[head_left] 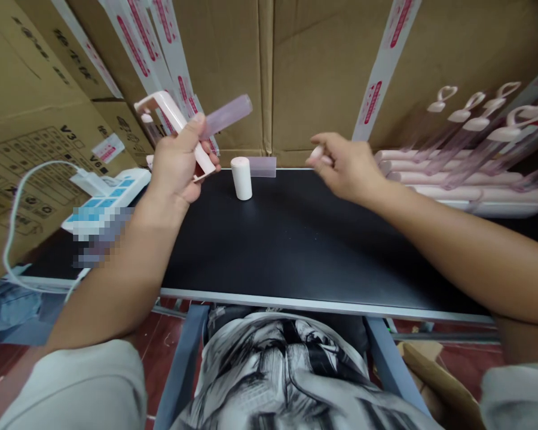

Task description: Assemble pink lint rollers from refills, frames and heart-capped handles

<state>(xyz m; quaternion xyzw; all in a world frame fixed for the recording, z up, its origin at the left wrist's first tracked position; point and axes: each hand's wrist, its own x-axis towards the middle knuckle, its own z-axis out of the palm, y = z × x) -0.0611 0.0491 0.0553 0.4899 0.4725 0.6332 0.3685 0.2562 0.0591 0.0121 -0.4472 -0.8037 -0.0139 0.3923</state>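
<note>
My left hand point(183, 152) is closed around a pale pink, bracket-shaped plastic piece point(173, 113), raised over the left part of the black table. A translucent purple tube point(228, 115) sticks out to the right from the same hand. My right hand point(341, 161) hovers near the table's back edge, its fingers pinching a small pale pink part point(317, 153). Between the hands a white cylinder point(241, 179) stands upright on the table. Behind it lies a flat, clear purplish piece point(263, 166).
Pink tubes with heart-shaped loops point(477, 123) are grouped at the right. A white power strip point(107, 200) with a cable lies at the left. Cardboard boxes point(314, 71) stand behind the black table point(269, 251).
</note>
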